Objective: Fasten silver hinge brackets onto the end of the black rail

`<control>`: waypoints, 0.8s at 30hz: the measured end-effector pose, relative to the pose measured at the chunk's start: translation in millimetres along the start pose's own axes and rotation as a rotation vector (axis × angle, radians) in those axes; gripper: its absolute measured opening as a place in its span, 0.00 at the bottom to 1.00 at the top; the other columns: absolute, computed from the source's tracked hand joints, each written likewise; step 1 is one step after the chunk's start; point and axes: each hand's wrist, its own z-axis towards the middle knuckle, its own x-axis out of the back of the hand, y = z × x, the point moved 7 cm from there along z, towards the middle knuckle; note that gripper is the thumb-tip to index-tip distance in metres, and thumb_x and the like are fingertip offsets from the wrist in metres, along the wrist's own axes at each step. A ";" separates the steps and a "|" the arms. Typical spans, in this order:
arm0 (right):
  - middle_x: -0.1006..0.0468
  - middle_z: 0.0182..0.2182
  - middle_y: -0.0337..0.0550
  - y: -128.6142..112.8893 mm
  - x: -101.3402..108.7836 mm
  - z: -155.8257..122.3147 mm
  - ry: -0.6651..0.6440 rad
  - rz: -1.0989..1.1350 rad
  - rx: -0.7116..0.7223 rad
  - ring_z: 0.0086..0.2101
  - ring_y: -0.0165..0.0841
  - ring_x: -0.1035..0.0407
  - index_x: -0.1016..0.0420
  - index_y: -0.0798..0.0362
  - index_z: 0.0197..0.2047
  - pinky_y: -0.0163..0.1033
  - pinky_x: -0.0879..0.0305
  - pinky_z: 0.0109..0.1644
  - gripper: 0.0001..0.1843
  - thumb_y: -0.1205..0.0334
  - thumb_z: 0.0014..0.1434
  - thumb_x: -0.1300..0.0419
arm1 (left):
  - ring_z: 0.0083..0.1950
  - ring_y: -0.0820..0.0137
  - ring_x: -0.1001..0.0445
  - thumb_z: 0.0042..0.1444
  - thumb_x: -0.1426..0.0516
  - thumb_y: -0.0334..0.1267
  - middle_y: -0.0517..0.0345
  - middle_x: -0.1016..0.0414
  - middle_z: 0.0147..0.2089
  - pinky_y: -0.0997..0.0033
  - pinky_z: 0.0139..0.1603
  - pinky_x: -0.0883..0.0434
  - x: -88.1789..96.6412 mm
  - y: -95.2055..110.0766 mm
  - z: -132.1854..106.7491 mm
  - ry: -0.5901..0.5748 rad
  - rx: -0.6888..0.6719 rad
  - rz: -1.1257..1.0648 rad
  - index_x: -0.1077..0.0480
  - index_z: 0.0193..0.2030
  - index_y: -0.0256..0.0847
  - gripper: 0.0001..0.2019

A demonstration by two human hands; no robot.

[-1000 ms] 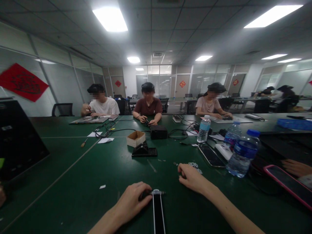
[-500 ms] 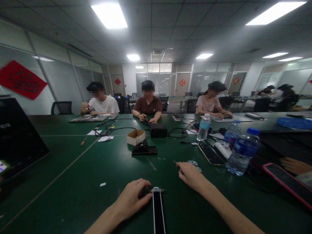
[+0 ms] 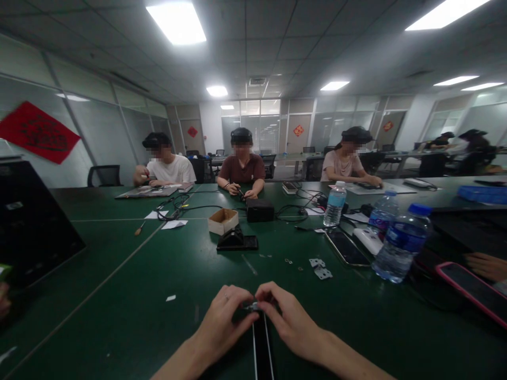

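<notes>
Right hand (image 3: 291, 322) being drawn across to left hand (image 3: 222, 322); both now together, fingertips clamping small silver metal end (image 3: 252, 306) of long black flat strip (image 3: 261, 348) lying on dark green tabletop (image 3: 119, 274).

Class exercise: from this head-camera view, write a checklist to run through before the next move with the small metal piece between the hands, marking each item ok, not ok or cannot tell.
1. Grip: the left hand and right hand pinch the small silver metal piece from either side: ok.
2. The long black strip with silver edges lies straight on the green tabletop: ok.
3. Piece seated on the strip: fingers hide the join: cannot tell.
4. Two small silver metal plates lie apart from the hands: ok.
5. The black glass-faced phone and clear water bottle with a blue cap stand apart from the hands: ok.
</notes>
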 end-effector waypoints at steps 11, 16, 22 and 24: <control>0.29 0.29 0.38 12.0 -5.1 -3.9 0.127 0.270 -0.156 0.31 0.31 0.33 0.33 0.52 0.34 0.37 0.35 0.37 0.16 0.47 0.57 0.41 | 0.33 0.69 0.26 0.65 0.47 0.39 0.53 0.22 0.34 0.67 0.38 0.31 4.0 13.3 0.4 0.064 -0.132 0.019 0.27 0.40 0.41 0.09; 0.24 0.33 0.41 7.7 -4.4 -4.0 0.084 0.242 -0.128 0.36 0.34 0.29 0.33 0.52 0.38 0.39 0.32 0.42 0.10 0.54 0.60 0.43 | 0.34 0.68 0.26 0.62 0.46 0.38 0.52 0.21 0.36 0.67 0.38 0.30 4.7 10.4 2.9 -0.007 -0.090 0.047 0.25 0.42 0.42 0.09; 0.23 0.38 0.45 12.4 16.0 -1.1 0.102 -0.147 -0.035 0.35 0.34 0.30 0.31 0.52 0.43 0.40 0.33 0.39 0.08 0.62 0.60 0.48 | 0.35 0.68 0.25 0.62 0.47 0.37 0.53 0.22 0.36 0.69 0.39 0.31 9.9 -2.5 2.9 -0.093 -0.087 -0.004 0.26 0.40 0.40 0.08; 0.24 0.37 0.45 19.7 24.5 -0.2 0.093 -0.254 -0.031 0.36 0.34 0.30 0.30 0.54 0.42 0.40 0.33 0.40 0.09 0.63 0.60 0.49 | 0.34 0.69 0.26 0.61 0.46 0.37 0.55 0.22 0.35 0.70 0.39 0.31 8.1 -13.0 1.4 -0.164 -0.024 0.007 0.27 0.40 0.40 0.07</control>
